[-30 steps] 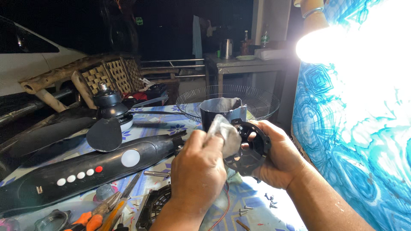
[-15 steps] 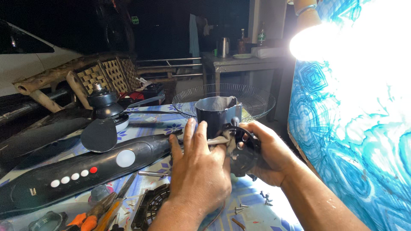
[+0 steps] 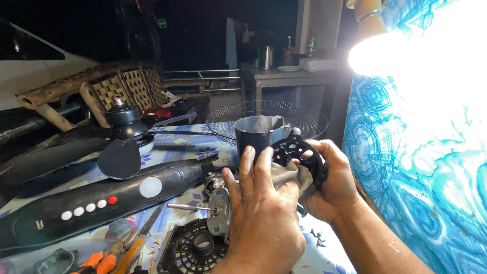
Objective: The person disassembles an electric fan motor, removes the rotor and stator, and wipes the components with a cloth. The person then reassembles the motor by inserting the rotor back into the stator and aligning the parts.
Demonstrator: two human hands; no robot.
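My right hand point(image 3: 332, 183) grips a round black plastic fan motor cover point(image 3: 297, 155) with cut-outs, tilted toward me. My left hand point(image 3: 261, 208) presses a grey rag point(image 3: 289, 175) against the lower face of that cover, fingers spread over it. Just behind the cover stands a dark cup point(image 3: 257, 135) with another cloth in it. Below my left hand lies a fan motor point(image 3: 218, 203) with its metal shaft pointing left.
A long black fan stand body point(image 3: 101, 195) with white and red buttons lies at the left. A black vented housing point(image 3: 193, 248) and orange-handled pliers point(image 3: 104, 256) lie near the front. A wire fan guard point(image 3: 304, 114) sits behind; a bright blue patterned cloth point(image 3: 416, 167) fills the right.
The rag has gone from bunched on top of the cover to pressed low on its face, and the cover's cut-out front now shows. My left hand's fingers have spread out.
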